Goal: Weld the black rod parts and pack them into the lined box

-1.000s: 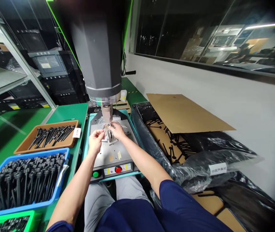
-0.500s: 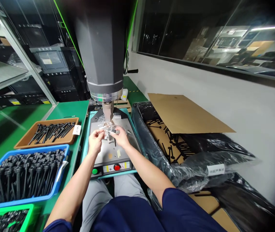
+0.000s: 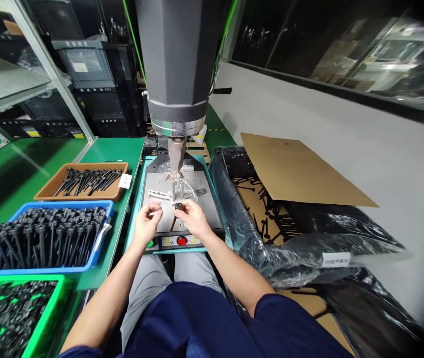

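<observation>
At the left edge, on the green worktop (image 3: pixel 117 149), stand three trays of black parts: a green bin (image 3: pixel 59 287) nearest the person, a blue tray (image 3: pixel 47 272) beyond it, and an orange tray (image 3: pixel 77 197) farthest off, all well apart from both hands.

Next comes the left hand (image 3: pixel 146 223), raised at the left side of the metal plate (image 3: pixel 155 181). Its thumb and fingertips stand close together; whether anything lies between them cannot be told. They point right, towards the black part (image 3: pixel 178 206), but are apart from it.

That part hangs between the two hands, over the near portion of the plate. Its head is up and away from the person, while its stem slants down towards the person and slightly left. The metal fixture (image 3: pixel 177 191) stands just beyond the head, apart from it, so the stem's lower end faces away from the fixture.

Just right of the part is the right hand (image 3: pixel 194 219), the nearer of the two: its grip is closed on the part at the head, thumb and fingers reaching in from the right.

Farther right lies a plastic-lined box (image 3: pixel 219 174) holding more black stemmed pieces.
</observation>
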